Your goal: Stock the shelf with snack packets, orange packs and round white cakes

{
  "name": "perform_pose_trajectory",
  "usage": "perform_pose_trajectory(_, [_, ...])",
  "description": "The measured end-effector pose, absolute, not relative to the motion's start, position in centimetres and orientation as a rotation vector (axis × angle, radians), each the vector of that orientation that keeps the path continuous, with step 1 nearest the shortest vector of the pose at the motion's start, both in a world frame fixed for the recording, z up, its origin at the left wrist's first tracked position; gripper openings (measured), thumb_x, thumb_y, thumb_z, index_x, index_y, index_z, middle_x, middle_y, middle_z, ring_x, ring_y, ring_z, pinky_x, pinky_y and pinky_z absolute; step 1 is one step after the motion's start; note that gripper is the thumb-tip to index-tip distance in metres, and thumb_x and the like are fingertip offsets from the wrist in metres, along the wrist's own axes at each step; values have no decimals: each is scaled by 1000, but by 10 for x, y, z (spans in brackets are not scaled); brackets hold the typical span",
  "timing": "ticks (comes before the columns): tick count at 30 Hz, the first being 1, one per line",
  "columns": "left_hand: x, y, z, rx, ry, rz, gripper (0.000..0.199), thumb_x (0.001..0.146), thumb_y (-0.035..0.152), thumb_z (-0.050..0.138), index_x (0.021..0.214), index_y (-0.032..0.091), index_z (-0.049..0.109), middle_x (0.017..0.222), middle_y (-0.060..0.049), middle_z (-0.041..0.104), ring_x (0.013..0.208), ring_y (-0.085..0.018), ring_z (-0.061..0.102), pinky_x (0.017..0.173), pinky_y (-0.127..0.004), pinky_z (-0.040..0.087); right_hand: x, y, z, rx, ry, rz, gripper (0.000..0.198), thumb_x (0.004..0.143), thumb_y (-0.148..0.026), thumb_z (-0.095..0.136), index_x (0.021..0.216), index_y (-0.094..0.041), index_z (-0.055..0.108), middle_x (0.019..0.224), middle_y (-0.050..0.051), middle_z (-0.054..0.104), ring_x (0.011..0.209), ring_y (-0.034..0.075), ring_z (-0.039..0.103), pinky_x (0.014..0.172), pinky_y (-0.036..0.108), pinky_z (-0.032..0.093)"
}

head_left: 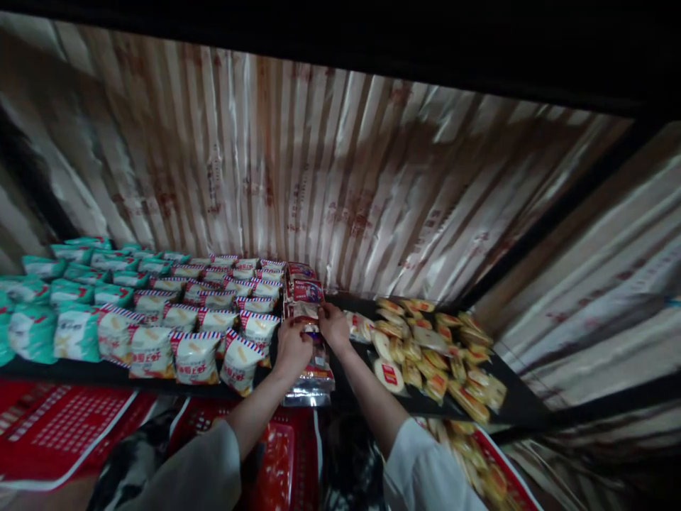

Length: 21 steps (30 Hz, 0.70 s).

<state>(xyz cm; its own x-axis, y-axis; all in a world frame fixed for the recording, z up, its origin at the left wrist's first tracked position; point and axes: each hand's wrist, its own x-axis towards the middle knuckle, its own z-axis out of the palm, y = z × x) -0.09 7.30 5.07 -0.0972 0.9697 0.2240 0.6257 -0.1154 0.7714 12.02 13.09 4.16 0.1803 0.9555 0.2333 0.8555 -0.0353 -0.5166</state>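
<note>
A row of dark red and silver snack packets (307,291) runs front to back on the black shelf. My left hand (294,349) is closed with its fingers curled at the left front edge of one packet in this row. On the opposite side, my right hand (334,326) grips the same packet's right edge. The packet's near part is partly hidden by my fingers. Below my hands, a shiny silver packet end (307,396) lies at the shelf's front edge.
White-and-red snack bags (196,358) and green bags (77,333) stand in rows on the left. Yellow wrapped snacks (425,351) lie loosely piled on the right. Red baskets (58,433) sit below the shelf (348,397). A wrinkled, printed sheet (319,163) covers the back.
</note>
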Motion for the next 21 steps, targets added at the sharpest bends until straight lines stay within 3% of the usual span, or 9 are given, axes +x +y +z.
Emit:
perform_pose_trajectory(5, [1,69,44,1832,1756,1090,41,69,7,47,103,15,69,121,-11,58,116,-25,50,103,-39,39,117,130,41,-1863,-1814,173,30,88,-27,43,101,-18,69,103,9,68,101,22,59,92,33,40])
perform_pose_trajectory(11, [6,53,50,1988,1753,1027,47,70,9,47,114,9,63,134,-15,47,128,-32,37,108,-45,32,118,133,39,-1844,-1848,114,30,87,-28,46,104,-16,68,115,12,63,109,23,55,96,35,37])
perform_pose_trajectory(21, [5,41,48,2117,1735,802,48,74,14,46,121,11,58,138,-15,46,135,-34,28,108,-51,29,96,180,37,-1696,-2022,121,40,87,-35,52,125,-23,56,133,8,54,129,22,40,107,40,28])
